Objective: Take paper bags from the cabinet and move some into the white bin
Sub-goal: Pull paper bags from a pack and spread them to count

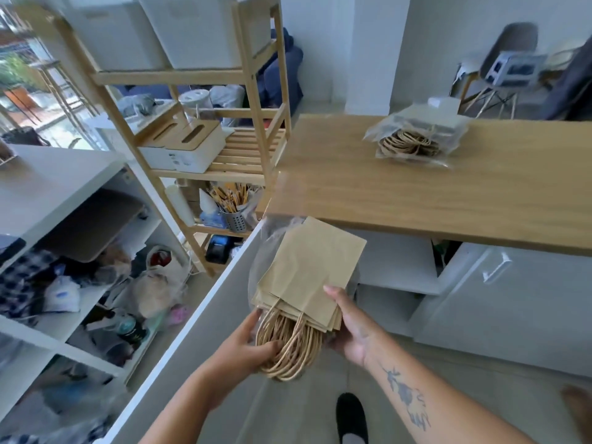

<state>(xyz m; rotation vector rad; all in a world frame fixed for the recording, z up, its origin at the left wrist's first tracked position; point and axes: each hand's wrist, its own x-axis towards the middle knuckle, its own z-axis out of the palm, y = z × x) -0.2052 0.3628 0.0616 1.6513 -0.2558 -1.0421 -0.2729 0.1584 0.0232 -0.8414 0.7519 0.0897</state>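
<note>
A stack of brown paper bags [307, 270] with twisted paper handles, partly in a clear plastic wrapper, hangs in front of me at the centre. My left hand [248, 342] grips the bundle of handles from the left. My right hand [349, 328] holds the stack's right edge, thumb on top. A second pack of paper bags in clear plastic [416, 139] lies on the wooden table [352, 190] at the upper right. The open white cabinet [48, 193] with cluttered shelves stands on the left, its door [205, 315] swung out beside my left arm. White bins [201, 30] sit on top of the wooden rack.
A wooden rack [253, 100] with white boxes and a utensil holder stands behind the cabinet door. A white drawer unit [512, 302] sits under the table on the right. A grey chair [509, 59] stands at the far right. My foot [350, 418] is on the floor below.
</note>
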